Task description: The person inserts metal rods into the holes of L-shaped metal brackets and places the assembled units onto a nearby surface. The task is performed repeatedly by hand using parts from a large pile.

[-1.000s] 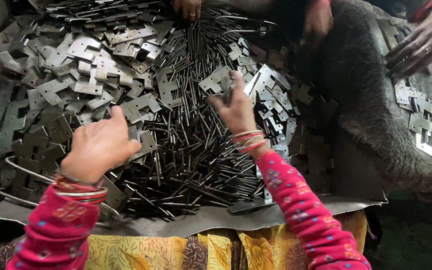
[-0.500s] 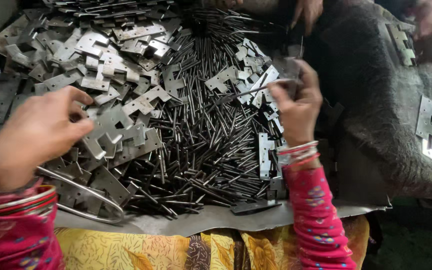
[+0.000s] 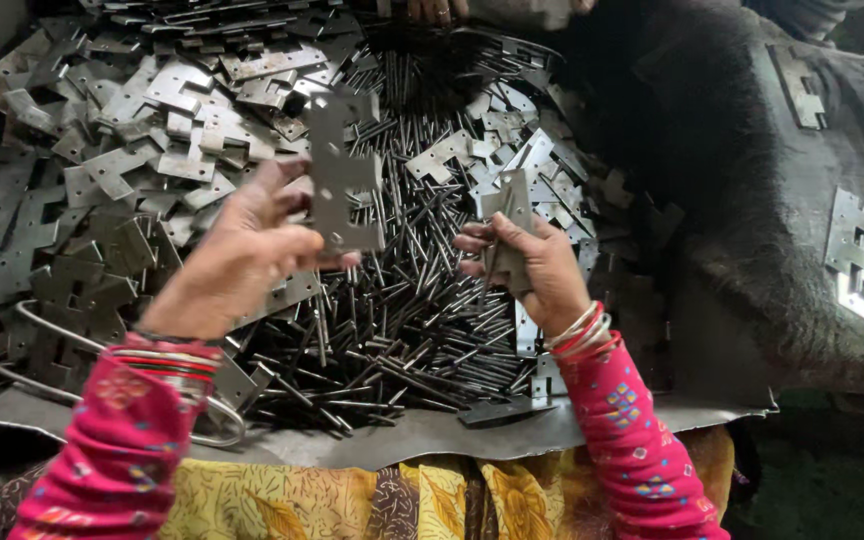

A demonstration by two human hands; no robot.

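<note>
While the left hand (image 3: 242, 250) pinches a flat hinge leaf (image 3: 344, 180) upright by its edge, the right hand (image 3: 522, 262) clasps another leaf (image 3: 508, 215). Both look stiff, thin and sharp-edged, best held by their rims.

The lower edge of the hinge leaf (image 3: 344, 170) is covered by the fingers of the left hand (image 3: 242, 255). The smaller hinge leaf (image 3: 508, 215) is largely enclosed in the grip of the right hand (image 3: 532, 265); its lower shape cannot be determined. Another person's hand (image 3: 430, 10) is cut off by the top edge. The wire loop (image 3: 102, 350) passes beneath the left sleeve (image 3: 122, 440).
</note>
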